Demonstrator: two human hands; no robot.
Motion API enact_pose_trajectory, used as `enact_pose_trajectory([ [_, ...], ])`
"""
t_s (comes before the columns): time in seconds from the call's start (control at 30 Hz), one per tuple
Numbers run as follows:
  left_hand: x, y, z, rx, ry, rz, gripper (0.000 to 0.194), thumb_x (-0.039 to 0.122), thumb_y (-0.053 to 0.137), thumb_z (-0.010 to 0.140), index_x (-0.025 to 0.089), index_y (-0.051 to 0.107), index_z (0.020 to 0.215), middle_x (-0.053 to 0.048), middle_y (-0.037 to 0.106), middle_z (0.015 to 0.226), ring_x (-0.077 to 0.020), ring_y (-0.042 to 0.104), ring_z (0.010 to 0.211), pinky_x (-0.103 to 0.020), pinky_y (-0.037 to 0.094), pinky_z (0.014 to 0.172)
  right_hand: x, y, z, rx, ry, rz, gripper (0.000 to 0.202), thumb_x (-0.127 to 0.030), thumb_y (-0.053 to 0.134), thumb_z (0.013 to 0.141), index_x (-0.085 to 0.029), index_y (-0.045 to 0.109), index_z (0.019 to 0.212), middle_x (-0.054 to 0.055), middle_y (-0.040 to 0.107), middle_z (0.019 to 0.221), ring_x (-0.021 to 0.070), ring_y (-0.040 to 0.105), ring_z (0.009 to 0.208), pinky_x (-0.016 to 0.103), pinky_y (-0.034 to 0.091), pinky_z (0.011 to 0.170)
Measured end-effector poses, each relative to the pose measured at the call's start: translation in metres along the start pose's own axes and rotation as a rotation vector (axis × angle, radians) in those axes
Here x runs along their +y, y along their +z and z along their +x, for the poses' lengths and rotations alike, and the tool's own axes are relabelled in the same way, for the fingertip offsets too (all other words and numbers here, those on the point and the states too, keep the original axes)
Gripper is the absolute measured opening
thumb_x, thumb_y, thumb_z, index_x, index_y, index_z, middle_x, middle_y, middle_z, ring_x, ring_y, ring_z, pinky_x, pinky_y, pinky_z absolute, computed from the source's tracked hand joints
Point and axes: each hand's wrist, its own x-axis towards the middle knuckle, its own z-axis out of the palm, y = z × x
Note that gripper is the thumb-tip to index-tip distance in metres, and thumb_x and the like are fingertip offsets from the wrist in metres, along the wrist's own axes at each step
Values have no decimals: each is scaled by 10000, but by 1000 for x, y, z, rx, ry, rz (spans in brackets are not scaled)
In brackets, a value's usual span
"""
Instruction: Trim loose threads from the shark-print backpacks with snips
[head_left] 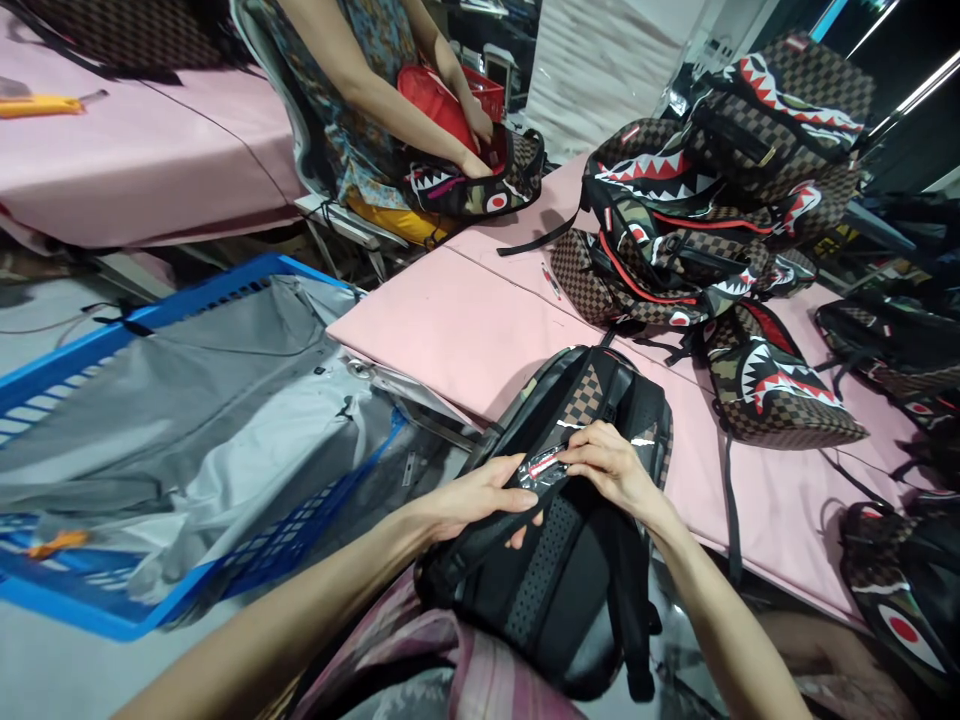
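A black backpack [592, 590] leans on the pink table's edge and my lap, its back panel and straps facing me. My left hand [487, 495] grips one shoulder strap [480, 540], with the thumb on top and fingertips showing beneath. On that strap sits a small red-and-white label [545, 463] under shiny clear plastic. The fingers of my right hand [607, 465] are pinched together at the label's right end. Whether they hold the plastic or only press on it is hard to make out. A brown checkered patch [583, 400] shows higher on the strap.
Several checkered shark-mouth backpacks [652, 180] are piled on the pink table [442, 310] at the back right. Across from me, a person [360, 90] has both hands in another backpack [517, 185]. A blue crate [112, 625] with a grey lining stands at the left.
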Motion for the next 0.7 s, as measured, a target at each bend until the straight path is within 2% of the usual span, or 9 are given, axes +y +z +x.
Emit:
enact_pose_trajectory([
  [0.1,-2,1,0,19,-7,44,406,349,653,738,155,436,1022,-26,618,772,-100,570,512,-193,408,453,-7,0,1,-21,41,29,183,-303,537,875,-234,679,969,49,622,897,167,548,834,336,425,769],
  [0.2,-6,2,3,109,-3,215,347,334,617,755,162,432,993,-22,605,787,-109,576,515,-211,414,469,-11,-6,-4,-47,146,226,201,-332,532,876,-226,686,949,50,623,912,164,571,842,321,459,765],
  [0.27,-8,2,6,177,35,381,246,300,587,766,163,447,916,-1,580,762,-105,567,514,-222,424,495,-6,-11,-11,3,256,269,211,-351,543,868,-221,684,957,54,622,933,171,585,865,319,474,773],
  [0.37,-10,0,9,193,75,471,180,277,560,771,165,458,867,16,553,739,-97,550,516,-228,435,528,8,-18,-23,99,385,139,223,-354,559,857,-218,682,985,66,624,953,191,588,906,348,468,810],
  [0.53,-12,-4,10,188,50,415,281,323,585,757,160,461,949,0,575,781,-89,530,494,-218,411,500,18,-23,-28,-9,389,126,233,-343,527,877,-221,692,987,62,646,939,179,602,872,329,482,785],
  [0.7,-14,-5,10,178,33,381,294,334,592,754,158,461,950,6,571,772,-82,523,493,-209,404,498,18,-26,-22,-43,366,123,241,-343,521,880,-212,699,974,60,652,924,171,611,851,304,484,756],
])
